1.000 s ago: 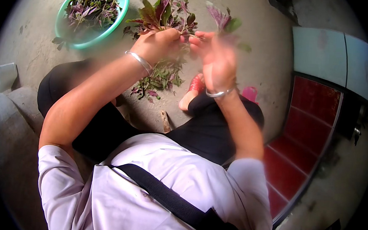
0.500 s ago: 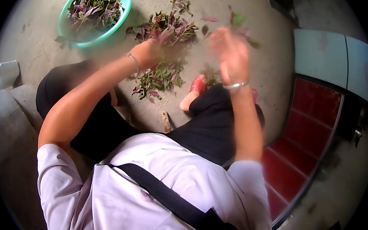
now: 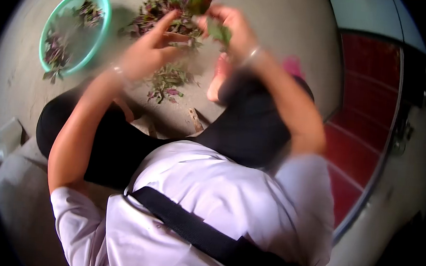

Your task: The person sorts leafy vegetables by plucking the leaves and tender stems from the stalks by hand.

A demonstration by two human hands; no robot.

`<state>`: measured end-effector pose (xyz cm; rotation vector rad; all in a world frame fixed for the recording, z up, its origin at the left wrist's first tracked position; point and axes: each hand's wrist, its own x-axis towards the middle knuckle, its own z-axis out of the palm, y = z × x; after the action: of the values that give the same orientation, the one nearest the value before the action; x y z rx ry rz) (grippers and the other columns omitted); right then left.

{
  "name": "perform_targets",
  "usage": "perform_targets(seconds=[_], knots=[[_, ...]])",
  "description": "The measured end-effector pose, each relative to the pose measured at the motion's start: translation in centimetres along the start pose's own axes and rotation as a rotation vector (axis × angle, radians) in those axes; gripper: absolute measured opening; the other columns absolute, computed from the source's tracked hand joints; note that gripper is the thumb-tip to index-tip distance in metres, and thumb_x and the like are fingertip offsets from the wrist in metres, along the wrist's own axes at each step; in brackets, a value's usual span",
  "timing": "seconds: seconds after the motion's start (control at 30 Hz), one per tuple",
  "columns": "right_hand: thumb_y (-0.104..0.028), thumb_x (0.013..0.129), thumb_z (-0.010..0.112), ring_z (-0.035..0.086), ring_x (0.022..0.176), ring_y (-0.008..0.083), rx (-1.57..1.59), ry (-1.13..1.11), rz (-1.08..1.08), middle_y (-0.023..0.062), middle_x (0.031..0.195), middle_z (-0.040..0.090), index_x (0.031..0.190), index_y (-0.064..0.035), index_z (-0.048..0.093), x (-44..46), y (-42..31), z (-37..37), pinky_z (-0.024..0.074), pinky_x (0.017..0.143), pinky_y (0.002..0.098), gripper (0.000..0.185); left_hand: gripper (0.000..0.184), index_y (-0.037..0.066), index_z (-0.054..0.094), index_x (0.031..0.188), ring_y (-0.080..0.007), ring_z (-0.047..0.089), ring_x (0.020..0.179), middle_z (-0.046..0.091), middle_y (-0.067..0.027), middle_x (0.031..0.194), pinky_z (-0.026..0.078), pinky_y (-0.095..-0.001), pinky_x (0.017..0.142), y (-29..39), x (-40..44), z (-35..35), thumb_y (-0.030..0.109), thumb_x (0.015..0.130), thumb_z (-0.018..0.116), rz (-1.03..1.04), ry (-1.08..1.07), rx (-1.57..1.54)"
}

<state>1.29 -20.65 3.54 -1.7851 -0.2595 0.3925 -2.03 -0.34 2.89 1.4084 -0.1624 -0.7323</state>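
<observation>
A green sprig [image 3: 219, 32] hangs near loosely heaped purple-green leaves [image 3: 149, 21].

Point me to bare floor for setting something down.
Largest-looking patch: floor between the right hand and the red tiles, above the pink item. Second: left of the green basin, reaching down toward the white container. Crowded: around the left hand, with piled leaves beyond it and loose leaves left of the foot.

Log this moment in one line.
left hand: open, fingers spread near purple-green leaf heap | right hand: fingers bent at green leaf, grip unclear | round mint-green plastic basin: purple-green leaves inside
</observation>
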Motion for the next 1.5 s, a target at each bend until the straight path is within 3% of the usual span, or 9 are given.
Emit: perform_targets(seconds=[0.23,0.43,0.73,0.87,0.93,1.07,1.3,1.43,1.5], knots=[[-0.013,0.082,0.056,0.054,0.050,0.0097,-0.762,0.510,0.280,0.0030,0.065,0.058,0.083,-0.0018,0.059,-4.6,1.4,-16.2,0.0447,0.046,0.0218,0.012,0.044,0.010,0.031,0.131,-0.0126,0.057,0.087,0.058,-0.0074,0.108,0.045,-0.0252,0.076,-2.8,1.3,-4.5,0.014,0.089,0.044,-0.027,0.181,0.268],[-0.030,0.077,0.056,0.057,0.068,0.0353,-0.994,0.799,0.398,0.0148,0.069,0.058,0.074,-0.0069,0.056,-13.9,16.8,-18.6,0.0444,0.058,0.0447,0.024,0.042,0.009,0.035,0.129,-0.0114,0.057,0.081,0.060,-0.0088,0.102,0.046,-0.0235,0.071,-5.0,1.3,-6.2,0.019,0.090,0.046,-0.083,0.240,0.465],[-0.024,0.074,0.056,0.057,0.082,0.0363,-1.156,0.007,0.695,0.0178,0.082,0.061,0.077,-0.0039,0.063,-14.8,28.5,-20.3,0.0448,0.075,0.0413,0.021,0.041,0.009,0.034,0.128,-0.0104,0.053,0.083,0.058,-0.0054,0.101,0.043,-0.0234,0.073,-7.7,1.2,-7.2,0.009,0.089,0.045,-0.144,0.098,0.426],[-0.024,0.076,0.056,0.060,0.075,0.0255,-0.760,0.156,0.531,0.0130,0.081,0.063,0.090,-0.0068,0.063,-8.3,18.8,-21.6,0.0463,0.070,0.0339,0.023,0.038,0.005,0.043,0.120,-0.0155,0.057,0.085,0.059,-0.0098,0.095,0.046,-0.0263,0.072,-5.1,0.9,-4.1,0.004,0.083,0.050,-0.310,0.069,0.909],[-0.023,0.078,0.056,0.061,0.064,0.0200,-0.758,0.021,0.445,0.0110,0.077,0.063,0.092,-0.0055,0.062,-3.5,15.5,-21.8,0.0473,0.063,0.0312,0.024,0.039,0.005,0.044,0.118,-0.0238,0.057,0.086,0.059,-0.0125,0.096,0.046,-0.0348,0.075,-4.7,-0.1,-3.0,0.012,0.080,0.053,0.080,-0.146,1.364],[-0.022,0.080,0.054,0.060,0.054,0.0142,-0.749,-0.237,0.220,0.0082,0.073,0.063,0.092,-0.0038,0.062,6.0,13.1,-17.4,0.0478,0.056,0.0282,0.023,0.046,0.008,0.042,0.121,-0.0265,0.052,0.091,0.057,-0.0132,0.095,0.043,-0.0353,0.078,-2.6,-1.2,-0.6,0.025,0.080,0.053,-0.264,-0.347,1.476],[-0.020,0.082,0.051,0.061,0.049,0.0183,-0.499,-0.321,0.759,0.0094,0.068,0.062,0.076,0.0009,0.059,15.0,25.0,-0.5,0.0458,0.040,0.0295,0.023,0.041,0.004,0.045,0.116,-0.0214,0.050,0.088,0.054,-0.0094,0.093,0.040,-0.0306,0.075,-2.7,-2.8,-1.4,0.019,0.079,0.052,-0.018,-0.176,1.474],[-0.022,0.082,0.056,0.057,0.043,0.0200,0.123,0.243,1.145,0.0142,0.071,0.060,0.091,0.0058,0.054,14.0,28.6,6.2,0.0386,0.031,0.0269,0.030,0.044,0.003,0.045,0.116,-0.0209,0.049,0.085,0.053,-0.0104,0.097,0.039,-0.0303,0.074,-2.0,-3.0,-1.9,0.020,0.077,0.054,-0.065,-0.164,1.541],[-0.019,0.083,0.056,0.061,0.066,0.0274,0.317,0.300,1.054,0.0196,0.082,0.060,0.092,0.0077,0.053,13.6,30.7,8.2,0.0511,0.052,0.0335,0.028,0.045,0.003,0.044,0.116,-0.0206,0.049,0.085,0.053,-0.0111,0.096,0.039,-0.0305,0.074,-2.2,-3.1,-1.9,0.021,0.077,0.054,-0.070,-0.174,1.514]])
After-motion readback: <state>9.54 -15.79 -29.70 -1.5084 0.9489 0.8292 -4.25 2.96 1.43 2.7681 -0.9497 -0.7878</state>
